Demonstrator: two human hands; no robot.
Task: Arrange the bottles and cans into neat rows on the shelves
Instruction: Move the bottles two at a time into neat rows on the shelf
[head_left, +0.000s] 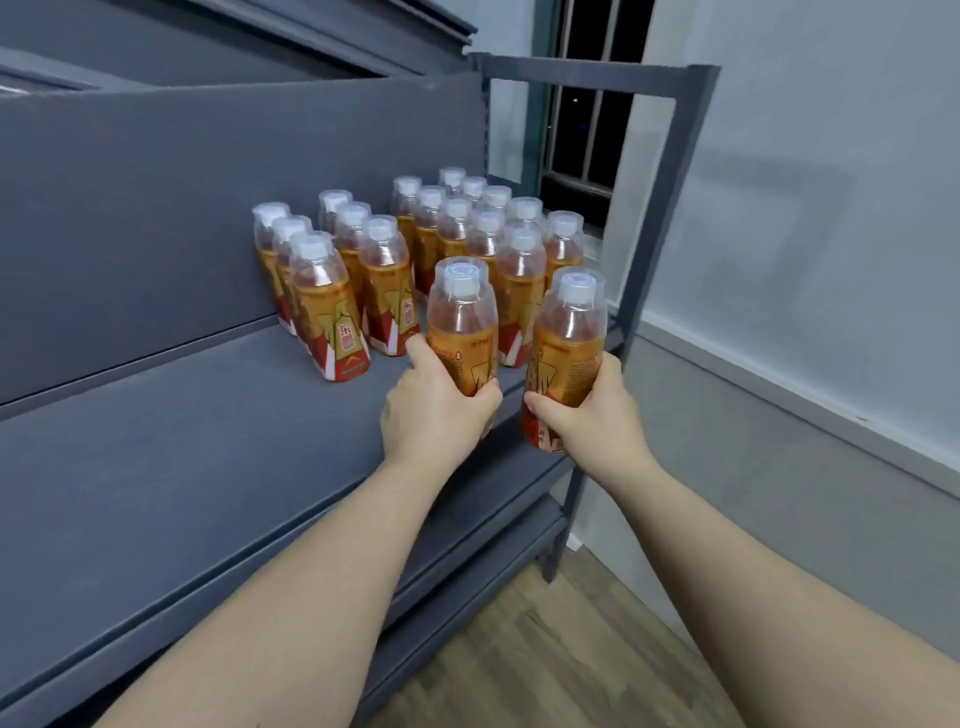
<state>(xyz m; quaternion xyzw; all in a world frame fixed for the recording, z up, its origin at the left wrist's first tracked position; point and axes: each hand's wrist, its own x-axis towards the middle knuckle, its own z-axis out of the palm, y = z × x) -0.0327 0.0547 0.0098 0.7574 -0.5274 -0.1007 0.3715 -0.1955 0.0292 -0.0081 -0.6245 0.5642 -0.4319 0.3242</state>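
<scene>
A dark grey metal shelf (171, 441) runs from the lower left of the frame up toward the centre right, with a grey back panel (208, 208) behind it. Standing on it, left of centre, is a row of three tea bottles (311, 291), then a second row of three (382, 280), and further right a denser block of the same bottles (483, 228) reaching back toward the shelf's upright post (660, 208). Each bottle is clear plastic with amber-red drink showing in the shoulder, a white cap under a clear plastic sleeve, and an orange label with a red and white base. All stand upright, long axis vertical, caps up; the wide lens makes the left ones lean outward.

At the centre, the left hand (436, 410) is wrapped round the lower half of one bottle (461, 322), fingers closed on its label, the bottle upright at the front of the block; whether its base touches the shelf cannot be told. Just right of it, the right hand (597, 415) grips a second bottle (569, 343) by its lower body, upright and tilted slightly left, held at the shelf's front right corner. A dark window (597, 104) and pale wall (805, 208) fill the upper right.
</scene>
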